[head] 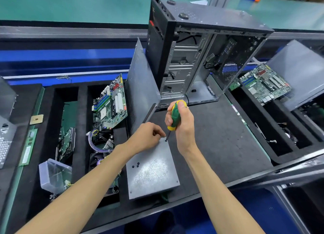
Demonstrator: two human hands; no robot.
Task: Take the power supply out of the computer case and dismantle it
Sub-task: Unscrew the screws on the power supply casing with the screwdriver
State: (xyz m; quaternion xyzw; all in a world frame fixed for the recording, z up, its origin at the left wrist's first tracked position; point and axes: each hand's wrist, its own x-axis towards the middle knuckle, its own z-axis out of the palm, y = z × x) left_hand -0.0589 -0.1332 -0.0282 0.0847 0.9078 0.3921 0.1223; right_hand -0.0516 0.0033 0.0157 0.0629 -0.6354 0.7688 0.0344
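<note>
Head view: power supply on the mat, screwdriver at its corner screw

Head view shows a black mat as the work surface. All positions below are given relative to the power supply, a grey metal box lying flat on the mat, outside the computer case.

1. Computer case: stands upright behind the power supply, open side facing the camera, its bays visible.
2. Side panel: stands on edge behind and left of the power supply, leaning against the case.
3. Circuit board: left of the power supply, tilted in a black tray slot.
4. Right hand: above the far right corner, fingers wrapped around the screwdriver, green and yellow handle, tip on a corner screw.
5. Left hand: at the far edge, fingers curled, fingertips pinched together beside the screwdriver tip; whether they hold anything cannot be told.
6. Loose screws: three small dark ones lying on the top face, near its left edge.
</note>
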